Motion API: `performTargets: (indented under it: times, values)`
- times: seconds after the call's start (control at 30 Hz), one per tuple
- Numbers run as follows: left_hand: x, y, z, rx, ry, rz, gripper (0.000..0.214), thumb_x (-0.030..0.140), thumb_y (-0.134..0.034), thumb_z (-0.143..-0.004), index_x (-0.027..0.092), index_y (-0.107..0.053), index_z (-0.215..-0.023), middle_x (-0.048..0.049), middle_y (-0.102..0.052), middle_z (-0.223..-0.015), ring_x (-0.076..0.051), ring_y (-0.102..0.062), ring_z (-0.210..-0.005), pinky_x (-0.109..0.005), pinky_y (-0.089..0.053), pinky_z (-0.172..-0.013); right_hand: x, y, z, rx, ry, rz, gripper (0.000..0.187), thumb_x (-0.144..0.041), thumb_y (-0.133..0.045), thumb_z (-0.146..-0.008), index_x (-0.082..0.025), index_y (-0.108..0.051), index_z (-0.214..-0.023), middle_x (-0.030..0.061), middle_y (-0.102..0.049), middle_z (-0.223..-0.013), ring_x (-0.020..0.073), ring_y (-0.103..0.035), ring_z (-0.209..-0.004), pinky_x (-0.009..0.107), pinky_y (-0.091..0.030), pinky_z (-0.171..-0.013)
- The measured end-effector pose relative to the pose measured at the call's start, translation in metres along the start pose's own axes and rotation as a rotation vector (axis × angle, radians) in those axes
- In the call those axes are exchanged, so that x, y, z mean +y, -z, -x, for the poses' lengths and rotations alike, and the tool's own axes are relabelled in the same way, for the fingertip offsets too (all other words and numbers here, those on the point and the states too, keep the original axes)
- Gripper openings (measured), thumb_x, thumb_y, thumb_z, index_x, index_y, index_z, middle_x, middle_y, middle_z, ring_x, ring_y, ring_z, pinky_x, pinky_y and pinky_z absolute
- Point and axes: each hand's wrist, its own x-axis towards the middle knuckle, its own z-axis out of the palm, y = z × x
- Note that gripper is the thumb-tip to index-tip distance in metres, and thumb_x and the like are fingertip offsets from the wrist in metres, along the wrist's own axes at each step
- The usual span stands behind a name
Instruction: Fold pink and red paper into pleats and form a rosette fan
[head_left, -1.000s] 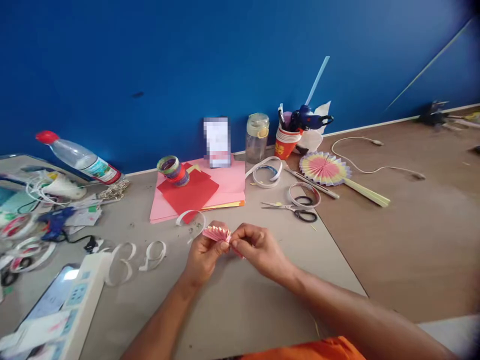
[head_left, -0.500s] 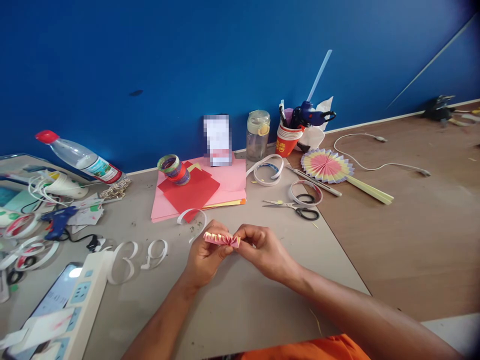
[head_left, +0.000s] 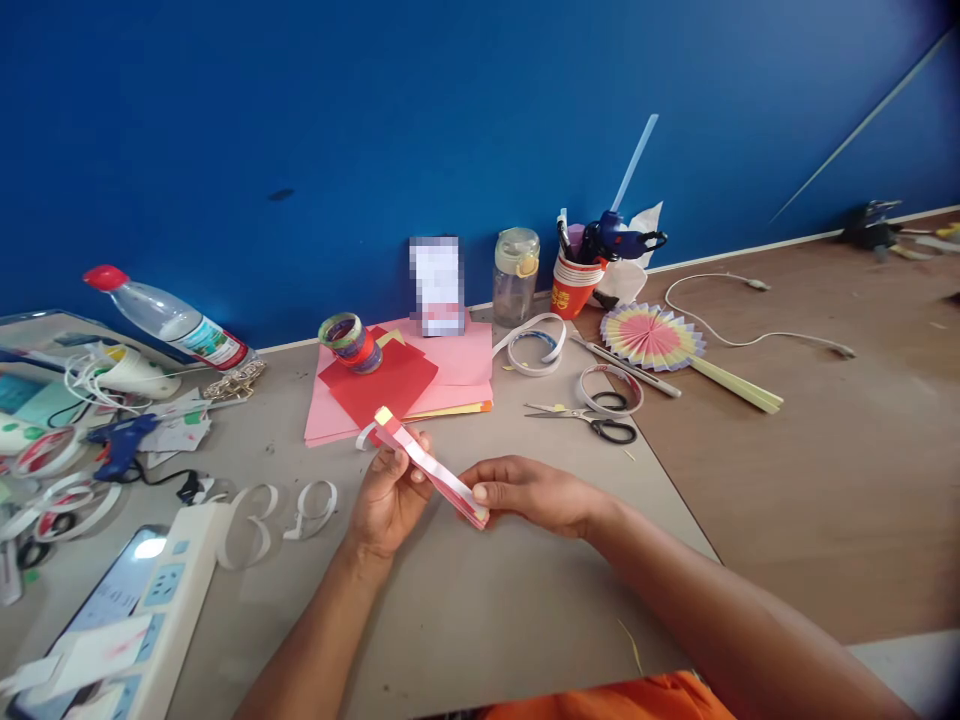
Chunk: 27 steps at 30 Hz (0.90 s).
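A pleated pink paper strip [head_left: 429, 466], pressed flat into a narrow bar, slants from upper left to lower right above the grey table [head_left: 465, 620]. My left hand [head_left: 388, 495] grips it near the middle, fingers closed round it. My right hand [head_left: 529, 492] pinches its lower right end. A stack of pink and red paper sheets [head_left: 405, 385] lies just beyond the hands.
Scissors [head_left: 589, 420], tape rings [head_left: 534, 345] and a finished paper fan [head_left: 651, 338] lie to the right. A red cup of tools [head_left: 576, 280], a jar [head_left: 514, 276] and tape rolls [head_left: 349, 342] stand by the blue wall. A bottle [head_left: 169, 320], glue gun [head_left: 120, 440] and power strip [head_left: 161, 600] crowd the left.
The pleated paper was fanned out, then squeezed short between both hands. Now it is pressed flat and turned lengthwise, slanting across between the hands, which have moved apart.
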Motion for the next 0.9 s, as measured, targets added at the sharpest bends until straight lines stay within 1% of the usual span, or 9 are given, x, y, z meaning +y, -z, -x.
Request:
performTargets:
  times: [0.1,0.3,0.37,0.47,0.53,0.6,0.67,0.77,0.9]
  values:
    - [-0.001,0.0,0.0,-0.011,-0.003,0.021,0.023,0.023,-0.076,-0.07,0.017,-0.065,-0.089,0.0016,-0.055,-0.08,-0.002,-0.042,-0.055,-0.016,-0.045,-0.056,0.004,-0.002,-0.003,-0.075,-0.042,-0.141,0.034,-0.043,-0.068,-0.076,-0.011,-0.062,-0.088,0.0062,-0.064,-0.084,0.0121,-0.057,-0.073,0.026,-0.043,-0.071]
    - [-0.002,-0.002,0.0,-0.007,0.021,0.037,0.022,0.023,-0.076,-0.07,0.016,-0.066,-0.089,0.001,-0.058,-0.08,-0.002,-0.043,-0.054,-0.017,-0.046,-0.057,0.011,0.0,-0.008,-0.044,-0.112,-0.24,0.027,-0.033,-0.073,-0.07,-0.012,-0.06,-0.08,0.0042,-0.066,-0.07,0.0102,-0.058,-0.059,0.026,-0.044,-0.064]
    - [-0.003,-0.002,0.0,0.022,0.038,0.014,0.03,0.028,-0.077,-0.069,0.016,-0.066,-0.094,-0.0009,-0.061,-0.084,-0.003,-0.045,-0.055,-0.019,-0.047,-0.06,0.013,-0.001,-0.009,0.025,-0.07,-0.201,0.024,-0.031,-0.073,-0.07,-0.013,-0.06,-0.079,0.0026,-0.066,-0.067,0.0102,-0.057,-0.057,0.026,-0.044,-0.063]
    - [-0.006,-0.003,0.001,0.02,0.058,-0.056,0.04,0.037,-0.076,-0.07,0.017,-0.065,-0.102,-0.0044,-0.065,-0.093,-0.005,-0.048,-0.059,-0.022,-0.048,-0.063,0.015,-0.005,-0.011,0.226,0.051,-0.068,0.016,-0.027,-0.068,-0.072,-0.014,-0.06,-0.079,-0.0006,-0.063,-0.064,0.009,-0.053,-0.057,0.024,-0.042,-0.061]
    - [-0.01,-0.004,0.002,-0.025,0.087,-0.135,0.042,0.04,-0.074,-0.072,0.017,-0.064,-0.105,-0.0038,-0.064,-0.088,-0.007,-0.05,-0.061,-0.022,-0.046,-0.063,0.015,-0.008,-0.013,0.371,0.127,0.029,0.011,-0.024,-0.064,-0.074,-0.015,-0.06,-0.078,-0.0026,-0.06,-0.061,0.0082,-0.05,-0.056,0.023,-0.04,-0.059]
    - [-0.014,-0.005,0.004,-0.078,0.121,-0.238,0.04,0.039,-0.073,-0.074,0.016,-0.063,-0.106,-0.0021,-0.062,-0.077,-0.009,-0.052,-0.063,-0.024,-0.046,-0.065,0.014,-0.01,-0.013,0.439,0.169,0.062,0.01,-0.025,-0.063,-0.075,-0.016,-0.059,-0.078,-0.0032,-0.059,-0.061,0.0081,-0.049,-0.056,0.022,-0.039,-0.058]
    - [-0.017,-0.007,0.006,-0.113,0.139,-0.334,0.036,0.037,-0.071,-0.075,0.015,-0.064,-0.103,-0.0012,-0.06,-0.068,-0.012,-0.055,-0.064,-0.028,-0.045,-0.066,0.014,-0.012,-0.013,0.39,0.171,0.021,0.013,-0.028,-0.063,-0.075,-0.016,-0.059,-0.077,-0.002,-0.061,-0.064,0.0085,-0.05,-0.057,0.022,-0.039,-0.058]
    - [-0.02,-0.009,0.009,-0.115,0.145,-0.386,0.028,0.034,-0.069,-0.078,0.015,-0.065,-0.098,-0.0017,-0.062,-0.065,-0.013,-0.056,-0.059,-0.03,-0.044,-0.063,0.015,-0.012,-0.013,0.273,0.142,-0.078,0.02,-0.033,-0.066,-0.075,-0.014,-0.06,-0.077,-0.0002,-0.062,-0.066,0.0085,-0.051,-0.057,0.023,-0.04,-0.058]
    - [-0.016,-0.009,0.007,-0.054,0.105,-0.304,0.028,0.035,-0.07,-0.076,0.014,-0.067,-0.095,0.0014,-0.056,-0.059,-0.01,-0.051,-0.055,-0.027,-0.043,-0.059,0.018,-0.011,-0.013,0.267,0.132,-0.099,0.02,-0.032,-0.066,-0.074,-0.014,-0.06,-0.079,-0.0011,-0.061,-0.064,0.0079,-0.05,-0.055,0.023,-0.038,-0.058]
